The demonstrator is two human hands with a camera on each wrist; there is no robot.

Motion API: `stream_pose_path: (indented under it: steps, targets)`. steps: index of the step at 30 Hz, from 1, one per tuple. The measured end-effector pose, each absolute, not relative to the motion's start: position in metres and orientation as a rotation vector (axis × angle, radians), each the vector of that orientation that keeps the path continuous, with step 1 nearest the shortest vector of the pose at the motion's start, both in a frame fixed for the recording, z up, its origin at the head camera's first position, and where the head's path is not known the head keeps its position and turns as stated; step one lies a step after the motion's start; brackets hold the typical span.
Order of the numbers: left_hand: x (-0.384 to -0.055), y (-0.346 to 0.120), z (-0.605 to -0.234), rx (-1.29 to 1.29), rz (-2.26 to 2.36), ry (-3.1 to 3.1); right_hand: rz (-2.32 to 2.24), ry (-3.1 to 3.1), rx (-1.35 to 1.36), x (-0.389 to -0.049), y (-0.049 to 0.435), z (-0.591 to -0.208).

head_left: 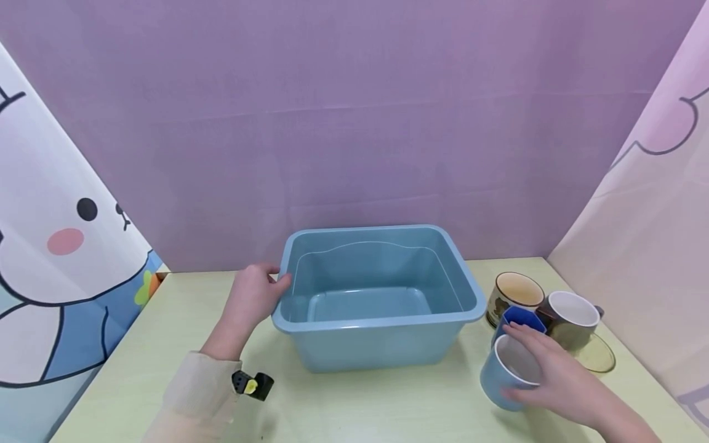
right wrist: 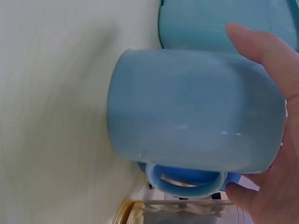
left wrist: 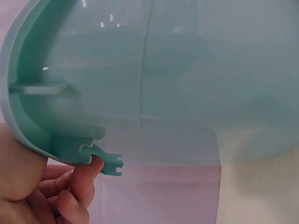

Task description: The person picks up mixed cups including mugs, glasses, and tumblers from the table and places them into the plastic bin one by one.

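Note:
My left hand (head_left: 256, 296) grips the left rim of a blue plastic basin (head_left: 382, 344), its thumb over the edge and its fingers curled beneath. The underside of that rim (left wrist: 29, 116) shows in the left wrist view, with the fingers at a moulded tab. A light blue mug (head_left: 495, 376) stands upright at the basin's front right. Around its top my right hand (head_left: 559, 376) is spread, thumb and fingers fairly straight on either side; firm contact cannot be made out. In the right wrist view the mug's handle (right wrist: 187, 189) points down the frame, near the fingers.
Behind the mug are a dark blue angular cup (head_left: 523, 317), a patterned mug (head_left: 517, 290) and a dark mug with a white inside (head_left: 573, 317). A yellowish transparent dish (head_left: 600, 355) lies to their right. A purple cloth (head_left: 354, 123) hangs behind the table (head_left: 354, 412).

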State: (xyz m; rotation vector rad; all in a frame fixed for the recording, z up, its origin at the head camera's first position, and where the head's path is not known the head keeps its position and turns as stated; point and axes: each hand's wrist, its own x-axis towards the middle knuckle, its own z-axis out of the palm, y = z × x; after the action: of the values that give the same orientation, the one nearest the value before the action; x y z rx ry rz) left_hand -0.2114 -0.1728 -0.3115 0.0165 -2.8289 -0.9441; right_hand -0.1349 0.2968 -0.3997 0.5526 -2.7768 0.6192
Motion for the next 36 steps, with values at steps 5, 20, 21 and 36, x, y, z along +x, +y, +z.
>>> stream_pose_path:
  steps: [5,20,21,36]
  targets:
    - [-0.211,-0.172,-0.311,0.010,-0.926,-2.829,0.655,-2.830,0.547,-0.137,0.302,-0.399]
    - [-0.212,-0.171,-0.311,0.016,-0.928,-2.837,0.504,-2.648,0.593,-0.140,0.300,-0.406]
    - [-0.212,-0.171,-0.311,0.015,-0.926,-2.836,0.502,-2.622,0.609,-0.141,0.300,-0.407]
    - [-0.212,-0.172,-0.312,0.045,-0.934,-2.845,0.535,-2.592,0.672,-0.143,0.289,-0.412]
